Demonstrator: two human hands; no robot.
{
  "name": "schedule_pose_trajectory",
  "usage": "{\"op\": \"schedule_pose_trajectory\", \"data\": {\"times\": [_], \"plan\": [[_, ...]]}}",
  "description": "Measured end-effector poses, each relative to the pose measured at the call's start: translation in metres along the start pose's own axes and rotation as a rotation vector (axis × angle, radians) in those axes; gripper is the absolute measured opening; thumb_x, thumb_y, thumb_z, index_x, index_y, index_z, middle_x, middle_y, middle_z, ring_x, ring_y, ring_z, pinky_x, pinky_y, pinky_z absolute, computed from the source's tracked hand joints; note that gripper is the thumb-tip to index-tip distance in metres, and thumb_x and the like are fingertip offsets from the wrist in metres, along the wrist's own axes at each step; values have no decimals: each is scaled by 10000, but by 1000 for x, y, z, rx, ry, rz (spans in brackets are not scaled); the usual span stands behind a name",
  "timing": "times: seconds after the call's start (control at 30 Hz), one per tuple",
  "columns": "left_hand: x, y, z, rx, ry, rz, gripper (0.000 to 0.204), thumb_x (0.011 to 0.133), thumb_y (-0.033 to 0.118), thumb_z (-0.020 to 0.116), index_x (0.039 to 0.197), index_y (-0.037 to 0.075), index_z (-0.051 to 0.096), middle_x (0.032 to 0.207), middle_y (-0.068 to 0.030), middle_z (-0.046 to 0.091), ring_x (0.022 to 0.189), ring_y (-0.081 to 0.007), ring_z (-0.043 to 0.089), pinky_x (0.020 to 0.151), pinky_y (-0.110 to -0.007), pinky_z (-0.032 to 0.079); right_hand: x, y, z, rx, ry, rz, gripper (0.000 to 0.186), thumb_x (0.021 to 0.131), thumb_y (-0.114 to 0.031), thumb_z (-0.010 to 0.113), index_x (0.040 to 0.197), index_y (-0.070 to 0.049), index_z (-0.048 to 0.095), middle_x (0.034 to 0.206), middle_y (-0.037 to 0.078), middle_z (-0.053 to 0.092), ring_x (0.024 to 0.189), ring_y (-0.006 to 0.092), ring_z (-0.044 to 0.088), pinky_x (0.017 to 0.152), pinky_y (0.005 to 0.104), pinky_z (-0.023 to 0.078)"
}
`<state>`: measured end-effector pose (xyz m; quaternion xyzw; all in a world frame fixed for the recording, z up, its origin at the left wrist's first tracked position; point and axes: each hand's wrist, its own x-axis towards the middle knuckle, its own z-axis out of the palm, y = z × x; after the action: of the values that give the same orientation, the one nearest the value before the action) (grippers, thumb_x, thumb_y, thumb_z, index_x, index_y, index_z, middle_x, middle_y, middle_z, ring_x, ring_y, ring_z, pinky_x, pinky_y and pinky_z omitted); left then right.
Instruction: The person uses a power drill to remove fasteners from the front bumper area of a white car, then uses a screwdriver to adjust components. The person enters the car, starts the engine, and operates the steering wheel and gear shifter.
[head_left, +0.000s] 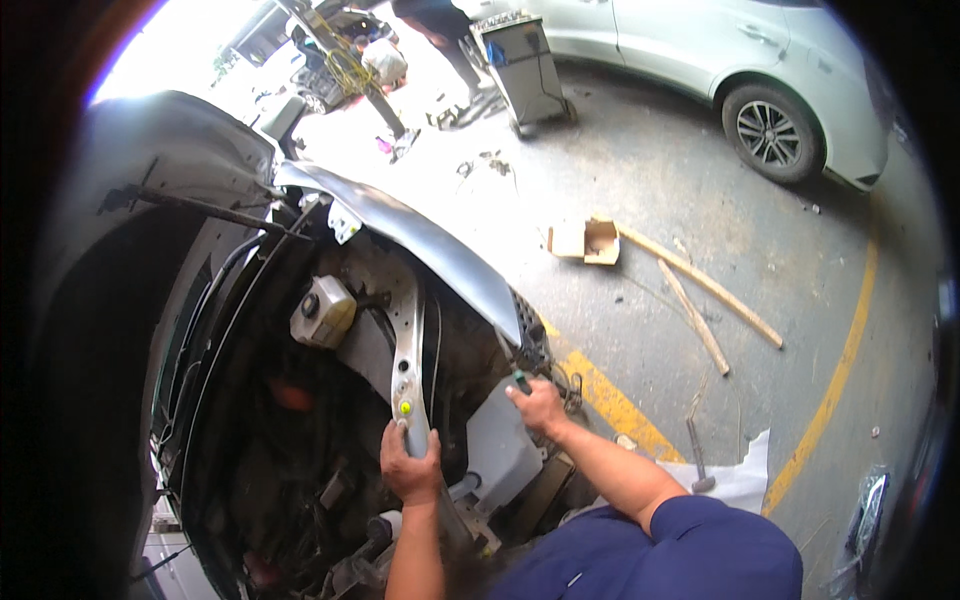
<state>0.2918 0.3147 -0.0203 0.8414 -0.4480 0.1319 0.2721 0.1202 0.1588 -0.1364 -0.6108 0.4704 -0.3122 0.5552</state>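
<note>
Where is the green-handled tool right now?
Right of centre in the head view: the tool is in the right hand, just below the silver fender.

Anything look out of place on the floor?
Yes: an open cardboard box, two wooden sticks and a hammer lie scattered beyond the silver fender, looking like possible trip hazards.

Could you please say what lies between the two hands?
Between the left hand and right hand, the head view shows a dark gap and pale plastic tank.
</note>
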Motion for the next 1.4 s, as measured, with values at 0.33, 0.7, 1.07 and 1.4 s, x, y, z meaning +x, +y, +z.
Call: {"op": "schedule_pose_trajectory", "data": {"times": [0.33,0.7,1.07,1.4], "plan": [[-1,-1,3,-3,23,-10,524,733,279,857,1147,16,673,1272,-199,670,1138,-399,650,1001,-466,515,3,10,10,-71,113,24,451,858,-411,733,924,33,693,906,280,692,918,463,669,812,498,528],[0,-1,6,-18,19,-28,525,753,299,851,1150,2,678,1277,-206,670,1148,-398,647,1012,-461,510,17,25,21,-132,-20,192,459,857,-331,707,1127,30,622,1134,322,665,1124,487,623,965,518,494],[0,5,-1,22,-4,-38,530,770,318,844,1159,-3,683,1280,-207,671,1150,-397,652,1009,-454,514,10,26,16,20,-141,110,411,868,-274,676,1162,3,602,1041,209,681,996,366,655,904,438,507],[1,5,-1,20,-10,-44,526,773,319,843,1156,-5,689,1279,-209,673,1141,-395,657,1000,-451,521,9,7,3,27,-168,72,373,880,-236,647,1124,40,587,1082,286,657,1066,472,620,939,497,487]]}}
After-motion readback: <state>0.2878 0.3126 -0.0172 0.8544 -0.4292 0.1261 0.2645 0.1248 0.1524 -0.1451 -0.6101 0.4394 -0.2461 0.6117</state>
